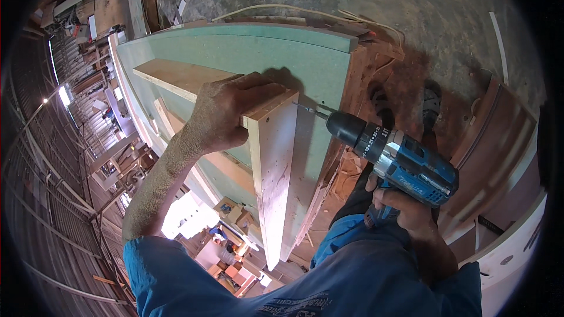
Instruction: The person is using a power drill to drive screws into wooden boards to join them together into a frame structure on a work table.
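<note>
A blue and black cordless drill [411,167] is in my right hand [406,206], fingers wrapped round its handle. Its thin bit [308,108] points left, with the tip at the upper end of a pale wooden board [273,170]; I cannot tell whether it has entered the wood. One dark hole [268,120] shows near that end. My dusty left hand [226,111] grips the wood at the same corner, thumb below and fingers over the top. Behind it, another light timber strip [176,76] joins the frame, which rests against a pale green panel [235,41].
Reddish wood [358,76] edges the green panel on the right. A cable [282,6] runs along the panel's far side on the concrete floor [435,0]. My sandalled feet [431,105] are beyond the drill. Curved timber pieces [487,135] stand at right; a cluttered workshop spreads left.
</note>
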Tool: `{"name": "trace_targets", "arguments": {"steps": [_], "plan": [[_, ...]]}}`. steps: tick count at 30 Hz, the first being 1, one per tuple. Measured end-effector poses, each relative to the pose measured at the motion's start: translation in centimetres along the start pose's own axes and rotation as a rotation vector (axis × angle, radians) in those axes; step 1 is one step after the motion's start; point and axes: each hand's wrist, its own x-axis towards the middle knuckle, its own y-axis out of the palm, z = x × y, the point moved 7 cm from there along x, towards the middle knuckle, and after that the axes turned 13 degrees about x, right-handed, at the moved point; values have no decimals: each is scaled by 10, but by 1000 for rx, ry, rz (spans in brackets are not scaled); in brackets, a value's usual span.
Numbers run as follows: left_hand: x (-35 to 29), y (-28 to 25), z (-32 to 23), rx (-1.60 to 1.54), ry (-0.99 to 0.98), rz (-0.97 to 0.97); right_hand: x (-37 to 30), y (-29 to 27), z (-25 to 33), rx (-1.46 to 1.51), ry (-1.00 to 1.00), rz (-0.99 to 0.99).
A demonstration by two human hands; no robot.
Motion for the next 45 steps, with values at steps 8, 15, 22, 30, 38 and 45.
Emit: {"name": "trace_targets", "arguments": {"steps": [8,15,22,30,38,45], "plan": [[0,-1,4,8,5,-13,2,5,4,35,57,-4],[1,1,4,-28,-27,13,3,4,-2,81,118,-48],[2,-1,3,-39,-16,-20,1,1,-6,134,238,102],[4,2,5,-35,-33,23,3,-6,-4,40,187,4],[7,-1,2,-18,-3,-6,-3,-5,-27,582,475,-302],[9,-4,0,-36,-21,-6,0,-1,-15,284,483,-204]]}}
